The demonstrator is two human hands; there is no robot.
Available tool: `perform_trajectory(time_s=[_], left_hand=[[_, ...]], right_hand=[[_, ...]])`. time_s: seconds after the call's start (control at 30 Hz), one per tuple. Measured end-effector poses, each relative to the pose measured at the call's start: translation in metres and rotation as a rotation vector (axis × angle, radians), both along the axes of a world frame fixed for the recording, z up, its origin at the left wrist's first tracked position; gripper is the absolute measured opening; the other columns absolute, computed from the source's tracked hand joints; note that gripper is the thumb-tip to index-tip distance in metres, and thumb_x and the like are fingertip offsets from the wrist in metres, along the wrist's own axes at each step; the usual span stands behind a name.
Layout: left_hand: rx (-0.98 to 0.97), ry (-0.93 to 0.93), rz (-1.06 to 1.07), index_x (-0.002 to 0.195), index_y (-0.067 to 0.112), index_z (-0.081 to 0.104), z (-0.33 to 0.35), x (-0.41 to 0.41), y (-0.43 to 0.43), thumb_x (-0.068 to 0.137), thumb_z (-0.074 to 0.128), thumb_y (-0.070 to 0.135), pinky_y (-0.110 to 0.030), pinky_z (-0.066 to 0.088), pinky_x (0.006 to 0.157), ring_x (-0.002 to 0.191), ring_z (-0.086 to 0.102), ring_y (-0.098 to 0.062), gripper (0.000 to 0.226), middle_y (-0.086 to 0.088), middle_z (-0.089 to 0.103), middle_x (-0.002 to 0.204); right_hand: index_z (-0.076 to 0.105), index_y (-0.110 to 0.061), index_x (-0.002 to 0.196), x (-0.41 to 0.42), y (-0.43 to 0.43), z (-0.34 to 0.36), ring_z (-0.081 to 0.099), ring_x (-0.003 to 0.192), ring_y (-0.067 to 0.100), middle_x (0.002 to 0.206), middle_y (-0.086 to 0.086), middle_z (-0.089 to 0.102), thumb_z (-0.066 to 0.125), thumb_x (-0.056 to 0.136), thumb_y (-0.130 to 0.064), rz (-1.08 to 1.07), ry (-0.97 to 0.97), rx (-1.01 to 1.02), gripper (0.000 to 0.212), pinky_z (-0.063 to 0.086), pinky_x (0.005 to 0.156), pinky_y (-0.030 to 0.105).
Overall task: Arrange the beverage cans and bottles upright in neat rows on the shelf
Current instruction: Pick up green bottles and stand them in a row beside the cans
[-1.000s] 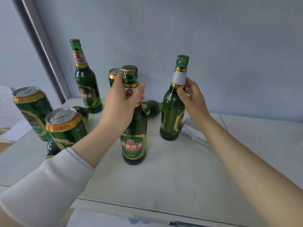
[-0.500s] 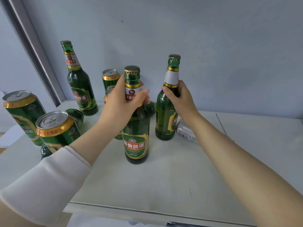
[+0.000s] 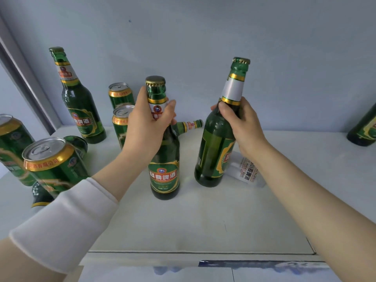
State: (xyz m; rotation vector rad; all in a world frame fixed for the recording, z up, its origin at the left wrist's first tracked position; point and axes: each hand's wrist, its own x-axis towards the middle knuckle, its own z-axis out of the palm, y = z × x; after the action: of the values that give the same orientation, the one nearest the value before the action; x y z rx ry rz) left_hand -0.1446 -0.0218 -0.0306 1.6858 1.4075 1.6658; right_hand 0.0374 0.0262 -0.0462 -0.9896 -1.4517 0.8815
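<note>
At the middle of the white shelf [image 3: 203, 220], the left hand [image 3: 146, 127] is clamped round the neck of the centre bottle [image 3: 164, 174], fingers curled over its neck label just under the gold crown cap. This smooth green glass bottle stands upright, long axis vertical, with its red-and-gold label facing the camera. A white sleeve [image 3: 61, 220] covers the left forearm.

At 3 o'clock from it, the right hand [image 3: 242, 127] grips the tilted bottle [image 3: 215, 155] at the shoulder, fingers wrapped round the glass below a white neck band. Its cap leans toward 1 o'clock and its body label is turned away to the right. Whether its base sits flat on the shelf cannot be told.

Just beside that base, at 4 o'clock, a white can [image 3: 247, 173] lies on its side. Between the two hands, toward 12 o'clock, a lying bottle [image 3: 188, 126] rests flat with its neck pointing to 3 o'clock.

At 10 o'clock a back bottle [image 3: 81, 110] stands upright by the wall, with two upright green cans, the rear can [image 3: 120, 94] and the front can [image 3: 120, 129], to its right. At 8 o'clock stand a near can [image 3: 50, 161] and an edge can [image 3: 10, 143], both with silver tops and gold rims. At the far 3 o'clock edge, another bottle [image 3: 364, 129] is partly cut off.
</note>
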Motion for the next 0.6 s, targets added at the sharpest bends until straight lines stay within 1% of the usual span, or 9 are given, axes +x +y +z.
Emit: perform_trajectory(time_s=[0.1,0.23,0.3,0.4,0.47,0.5,0.6], left_hand=[[-0.012,0.018,-0.001,0.099,0.019,0.042,-0.001,0.009,0.001,0.091,0.052,0.026,-0.014,0.05,0.067,0.07,0.062,-0.003,0.014,0.006,0.061,0.08],[-0.033,-0.011,-0.024,0.1,0.017,0.045,-0.001,0.015,0.003,0.091,0.053,0.026,-0.018,0.053,0.068,0.068,0.063,-0.003,0.016,0.003,0.062,0.082],[-0.043,-0.015,-0.038,0.099,0.017,0.044,-0.001,0.017,0.004,0.091,0.054,0.026,-0.019,0.053,0.068,0.065,0.063,-0.002,0.015,0.005,0.062,0.079],[-0.058,-0.018,-0.06,0.1,0.019,0.042,-0.003,0.022,0.008,0.091,0.054,0.025,-0.021,0.055,0.069,0.064,0.063,-0.004,0.016,0.005,0.061,0.08],[-0.07,-0.003,-0.065,0.102,0.019,0.042,-0.003,0.028,0.01,0.091,0.054,0.026,-0.016,0.053,0.067,0.063,0.062,-0.002,0.018,0.006,0.06,0.08],[-0.073,-0.007,-0.069,0.103,0.019,0.042,-0.002,0.032,0.012,0.091,0.054,0.026,-0.016,0.052,0.067,0.063,0.061,-0.002,0.018,0.007,0.06,0.08],[-0.079,-0.036,-0.081,0.103,0.018,0.042,-0.001,0.047,0.018,0.091,0.054,0.025,-0.025,0.054,0.072,0.067,0.062,-0.007,0.018,0.005,0.059,0.08]], right_hand=[[0.052,-0.025,0.092,0.007,-0.002,-0.005,0.064,0.082,0.002,0.092,-0.004,0.067,0.056,0.09,-0.027,-0.021,-0.019,-0.013,0.005,0.052,0.08,0.025],[0.051,-0.027,0.093,0.009,0.001,-0.009,0.063,0.096,0.014,0.105,0.007,0.066,0.058,0.088,-0.031,-0.056,-0.083,-0.022,0.01,0.051,0.086,0.031],[0.051,-0.026,0.097,0.009,0.004,-0.012,0.062,0.099,0.016,0.109,0.009,0.064,0.059,0.087,-0.032,-0.069,-0.11,-0.033,0.014,0.05,0.087,0.031],[0.051,-0.022,0.101,0.01,0.009,-0.012,0.061,0.095,0.012,0.106,0.005,0.064,0.061,0.087,-0.03,-0.11,-0.126,-0.03,0.018,0.049,0.08,0.023],[0.05,-0.019,0.105,0.017,0.01,-0.013,0.06,0.092,0.009,0.103,0.001,0.062,0.061,0.087,-0.028,-0.135,-0.118,-0.029,0.022,0.047,0.074,0.018],[0.05,-0.019,0.107,0.021,0.01,-0.012,0.06,0.093,0.009,0.103,0.001,0.062,0.061,0.087,-0.028,-0.146,-0.116,-0.028,0.024,0.046,0.074,0.017],[0.048,-0.02,0.105,0.035,0.013,-0.011,0.061,0.092,0.01,0.105,0.004,0.063,0.061,0.087,-0.028,-0.162,-0.092,-0.022,0.023,0.047,0.075,0.019]])
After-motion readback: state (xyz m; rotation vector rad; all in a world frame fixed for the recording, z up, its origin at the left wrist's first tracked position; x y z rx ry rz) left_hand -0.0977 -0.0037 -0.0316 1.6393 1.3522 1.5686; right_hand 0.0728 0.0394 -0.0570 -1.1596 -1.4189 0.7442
